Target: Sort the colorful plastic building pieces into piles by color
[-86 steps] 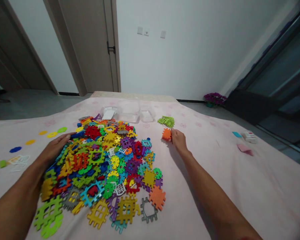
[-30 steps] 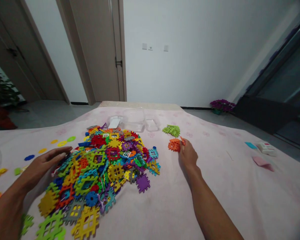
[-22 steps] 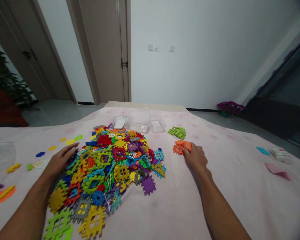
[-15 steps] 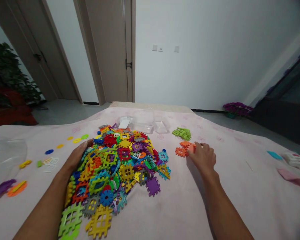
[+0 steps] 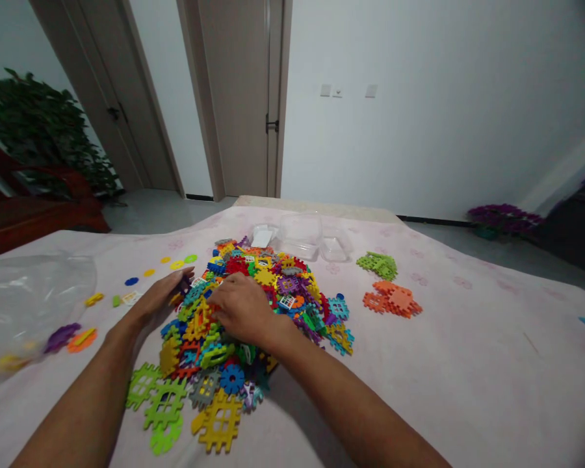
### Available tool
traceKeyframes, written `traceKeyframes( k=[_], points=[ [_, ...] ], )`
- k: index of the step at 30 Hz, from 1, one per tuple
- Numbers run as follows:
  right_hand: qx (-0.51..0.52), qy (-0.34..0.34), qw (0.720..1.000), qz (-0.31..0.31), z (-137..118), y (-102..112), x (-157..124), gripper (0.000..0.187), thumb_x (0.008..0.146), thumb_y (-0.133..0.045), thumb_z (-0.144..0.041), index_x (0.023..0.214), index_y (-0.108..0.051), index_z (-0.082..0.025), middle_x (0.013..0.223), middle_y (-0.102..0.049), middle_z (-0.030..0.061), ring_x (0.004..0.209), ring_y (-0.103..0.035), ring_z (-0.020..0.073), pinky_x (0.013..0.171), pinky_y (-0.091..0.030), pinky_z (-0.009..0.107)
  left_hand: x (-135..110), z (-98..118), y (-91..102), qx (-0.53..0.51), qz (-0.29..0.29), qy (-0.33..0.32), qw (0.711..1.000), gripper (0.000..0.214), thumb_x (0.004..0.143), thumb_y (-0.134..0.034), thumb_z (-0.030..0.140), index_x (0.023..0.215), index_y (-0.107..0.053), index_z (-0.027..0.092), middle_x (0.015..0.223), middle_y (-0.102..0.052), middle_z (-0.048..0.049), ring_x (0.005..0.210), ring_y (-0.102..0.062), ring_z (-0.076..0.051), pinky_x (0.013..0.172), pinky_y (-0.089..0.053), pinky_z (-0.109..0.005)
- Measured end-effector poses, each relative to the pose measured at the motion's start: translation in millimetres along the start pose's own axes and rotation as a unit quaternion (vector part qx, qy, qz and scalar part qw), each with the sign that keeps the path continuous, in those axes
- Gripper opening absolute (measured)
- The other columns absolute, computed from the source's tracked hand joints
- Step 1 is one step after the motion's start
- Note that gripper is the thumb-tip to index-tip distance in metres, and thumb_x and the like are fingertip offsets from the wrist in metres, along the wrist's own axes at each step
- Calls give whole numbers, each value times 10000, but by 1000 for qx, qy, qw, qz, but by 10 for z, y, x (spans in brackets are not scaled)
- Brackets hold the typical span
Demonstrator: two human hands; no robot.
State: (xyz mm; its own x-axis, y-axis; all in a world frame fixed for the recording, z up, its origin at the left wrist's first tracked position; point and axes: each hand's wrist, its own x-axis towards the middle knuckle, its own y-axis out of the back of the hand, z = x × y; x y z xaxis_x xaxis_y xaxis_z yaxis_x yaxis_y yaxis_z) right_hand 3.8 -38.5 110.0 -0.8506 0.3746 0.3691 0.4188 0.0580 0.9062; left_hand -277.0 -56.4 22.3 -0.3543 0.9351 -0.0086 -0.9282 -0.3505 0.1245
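Observation:
A heap of colourful plastic interlocking building pieces lies on the cloth-covered table. My left hand rests along the heap's left side, its fingers apart and cupped against the pieces. Over the heap's middle, my right hand reaches in with curled fingers; the fingertips and anything between them are hidden. A small pile of orange pieces lies right of the heap, with a pile of light green pieces just behind it. Nearest me are a yellow window piece and a light green window piece.
Clear plastic containers stand behind the heap. A transparent bag lies at the left, near a purple piece and an orange ring. Several round discs, such as a blue one, lie between bag and heap.
My right hand has left the orange pieces and moved left onto the heap. The orange pile now shows fully. My left hand remains at the heap's left side, and the view has turned slightly left.

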Motion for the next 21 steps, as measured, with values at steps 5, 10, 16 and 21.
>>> traceKeyframes(
  k=[5,10,16,21],
  points=[
    [-85,-2,989,-117,-79,-54,228,200,891,-651,-272,1076,-711,-223,1142,-725,63,1106,-564,290,885,-474,429,-24,-195,68,-17,46,-33,998,731,835,-595,665,1372,-617,169,1368,-643,-172,1305,-562,-321,1086,-440,-461],
    [-101,27,992,-78,-27,-128,121,155,929,-601,-214,1036,-714,-220,1054,-731,67,1028,-578,260,862,-459,396,-35,-189,-34,34,32,-22,999,756,845,-575,668,1414,-570,170,1372,-632,-188,1199,-623,-319,890,-539,-411],
    [34,-29,999,-17,24,-145,-81,221,960,-605,-292,1162,-684,-250,1061,-738,50,1057,-601,222,933,-442,360,-30,-263,-14,51,34,-27,998,701,853,-589,629,1406,-573,197,1351,-648,-168,1108,-659,-282,872,-531,-393],
    [207,-163,962,70,100,39,-263,298,901,-661,-294,1192,-654,-232,1043,-730,32,971,-643,206,879,-479,336,12,-328,3,50,41,-18,998,680,848,-595,617,1383,-593,197,1302,-678,-159,1074,-675,-274,909,-532,-419]
  ],
)
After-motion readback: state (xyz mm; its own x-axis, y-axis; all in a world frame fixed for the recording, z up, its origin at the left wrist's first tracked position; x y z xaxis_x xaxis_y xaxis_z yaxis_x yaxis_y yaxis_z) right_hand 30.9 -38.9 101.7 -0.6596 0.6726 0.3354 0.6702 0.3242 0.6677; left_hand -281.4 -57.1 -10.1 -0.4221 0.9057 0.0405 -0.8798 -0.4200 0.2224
